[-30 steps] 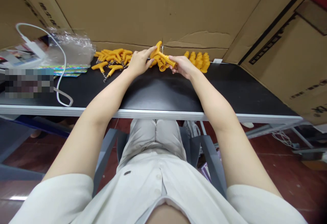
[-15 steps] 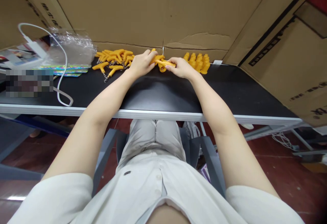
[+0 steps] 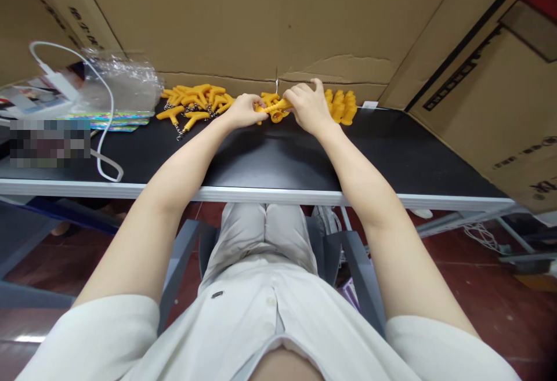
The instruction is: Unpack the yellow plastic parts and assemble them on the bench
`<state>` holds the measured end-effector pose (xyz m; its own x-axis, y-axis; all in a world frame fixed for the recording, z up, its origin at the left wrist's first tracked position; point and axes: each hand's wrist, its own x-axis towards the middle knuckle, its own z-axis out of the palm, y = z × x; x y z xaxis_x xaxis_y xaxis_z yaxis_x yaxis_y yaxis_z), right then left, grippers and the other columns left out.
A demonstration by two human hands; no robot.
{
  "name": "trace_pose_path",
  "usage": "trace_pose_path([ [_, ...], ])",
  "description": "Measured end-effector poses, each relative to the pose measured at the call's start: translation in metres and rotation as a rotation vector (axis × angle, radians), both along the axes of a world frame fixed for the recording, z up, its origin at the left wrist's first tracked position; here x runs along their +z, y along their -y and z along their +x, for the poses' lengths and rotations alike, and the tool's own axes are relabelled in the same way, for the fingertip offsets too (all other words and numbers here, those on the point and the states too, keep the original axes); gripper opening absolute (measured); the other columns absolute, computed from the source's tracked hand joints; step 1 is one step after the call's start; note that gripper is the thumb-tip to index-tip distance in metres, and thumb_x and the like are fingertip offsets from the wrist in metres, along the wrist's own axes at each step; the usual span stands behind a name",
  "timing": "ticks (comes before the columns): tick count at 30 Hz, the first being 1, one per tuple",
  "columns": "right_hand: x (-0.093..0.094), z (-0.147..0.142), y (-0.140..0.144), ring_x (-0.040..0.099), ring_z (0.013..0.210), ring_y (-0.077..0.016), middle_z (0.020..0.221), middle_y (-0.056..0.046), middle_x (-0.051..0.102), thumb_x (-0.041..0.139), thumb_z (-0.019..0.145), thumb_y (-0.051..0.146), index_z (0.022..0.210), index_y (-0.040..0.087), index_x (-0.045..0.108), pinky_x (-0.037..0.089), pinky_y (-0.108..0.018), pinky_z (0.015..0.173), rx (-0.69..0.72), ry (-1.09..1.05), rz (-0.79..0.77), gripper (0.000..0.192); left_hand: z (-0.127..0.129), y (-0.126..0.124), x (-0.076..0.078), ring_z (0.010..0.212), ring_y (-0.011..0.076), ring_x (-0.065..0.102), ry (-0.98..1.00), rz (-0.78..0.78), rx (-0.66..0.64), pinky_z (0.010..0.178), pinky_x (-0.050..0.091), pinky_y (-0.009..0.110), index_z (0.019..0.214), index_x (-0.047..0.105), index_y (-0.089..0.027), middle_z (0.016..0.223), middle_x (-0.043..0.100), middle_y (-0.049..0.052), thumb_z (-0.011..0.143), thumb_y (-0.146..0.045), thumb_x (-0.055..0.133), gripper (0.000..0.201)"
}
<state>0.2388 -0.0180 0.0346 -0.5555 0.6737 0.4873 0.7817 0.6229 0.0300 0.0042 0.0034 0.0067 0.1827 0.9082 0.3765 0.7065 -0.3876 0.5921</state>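
Observation:
Between my two hands, above the black tabletop, is a slim yellow plastic piece (image 3: 277,106). My left hand (image 3: 245,111) pinches its left end. The fingertips of my right hand (image 3: 308,105) close on its right end, with the thumb side partly hidden and one finger raised. Just behind and below lie more yellow parts (image 3: 275,117), one with a round open end. Left of my left hand is a pile of yellow T-shaped handles (image 3: 198,95), several with short metal chains. Beyond my right hand stand rows of yellow knobbed pieces (image 3: 343,107).
A tall cardboard wall (image 3: 226,21) closes off the back of the black table (image 3: 278,163). At left are clear plastic bags (image 3: 126,82), a white cable (image 3: 112,102) and colourful flat packs (image 3: 130,120). A metal edge (image 3: 278,196) runs along the front.
My right hand has turned, its back now higher and a finger lifted, and it covers part of the knobbed rows. My left hand has shifted slightly, fingers curled in lower.

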Motion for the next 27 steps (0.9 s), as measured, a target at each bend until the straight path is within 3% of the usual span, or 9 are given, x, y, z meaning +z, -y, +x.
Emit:
trace_pose_path([
  [5,0.005,-0.005,0.007,0.057,0.151,-0.0328,0.140,-0.012,0.074,0.033,0.108,0.006,0.128,0.022,0.069,0.022,-0.063,0.137,0.003,-0.002,0.011,0.044,-0.001,0.006,0.008,0.063,0.0227,0.065,0.071,-0.185,-0.060,0.065,0.060,0.037,0.085,0.071,-0.021,0.063,0.057,0.001,0.081,-0.037,0.083,0.020],
  [10,0.009,-0.004,0.008,0.060,0.147,-0.0292,0.133,-0.009,0.075,0.034,0.106,0.004,0.115,0.023,0.067,0.017,-0.059,0.140,0.056,-0.133,0.019,0.040,0.001,0.018,0.016,0.061,0.0291,0.071,0.009,-0.262,-0.275,0.070,0.063,0.053,0.075,0.076,-0.021,0.056,0.052,0.001,0.078,-0.040,0.077,0.019],
  [13,0.012,0.006,0.005,0.061,0.144,-0.0279,0.139,-0.016,0.073,0.040,0.102,-0.001,0.122,0.019,0.063,0.014,-0.053,0.141,-0.076,-0.158,0.006,0.036,0.005,0.027,0.019,0.062,0.0294,0.071,-0.015,-0.271,-0.299,0.072,0.062,0.056,0.073,0.076,-0.021,0.054,0.049,0.001,0.078,-0.040,0.077,0.019],
  [19,0.021,0.037,-0.005,0.063,0.141,-0.0325,0.143,-0.019,0.071,0.067,0.104,0.015,0.126,0.020,0.060,0.037,-0.049,0.128,-0.423,-0.339,0.006,0.024,0.001,0.014,0.015,0.063,0.0256,0.068,0.148,-0.151,-0.178,0.063,0.060,0.044,0.084,0.075,-0.021,0.059,0.056,0.003,0.080,-0.044,0.081,0.025],
  [23,0.029,0.058,-0.006,0.059,0.146,-0.0334,0.152,-0.026,0.066,0.065,0.108,0.020,0.124,0.018,0.063,0.040,-0.051,0.123,-0.610,-0.444,0.016,0.016,-0.018,-0.015,0.011,0.069,0.0225,0.067,0.332,-0.001,0.094,0.064,0.056,0.037,0.094,0.069,-0.022,0.067,0.060,0.002,0.083,-0.037,0.077,0.020],
  [27,0.031,0.080,-0.009,0.060,0.146,-0.0346,0.146,-0.032,0.067,0.069,0.106,0.019,0.109,0.017,0.067,0.039,-0.056,0.121,-0.823,-0.404,-0.062,0.004,-0.045,-0.030,0.008,0.088,0.0194,0.066,0.282,0.064,0.329,0.081,0.055,0.038,0.106,0.065,-0.023,0.072,0.059,-0.002,0.094,-0.043,0.071,0.024],
])
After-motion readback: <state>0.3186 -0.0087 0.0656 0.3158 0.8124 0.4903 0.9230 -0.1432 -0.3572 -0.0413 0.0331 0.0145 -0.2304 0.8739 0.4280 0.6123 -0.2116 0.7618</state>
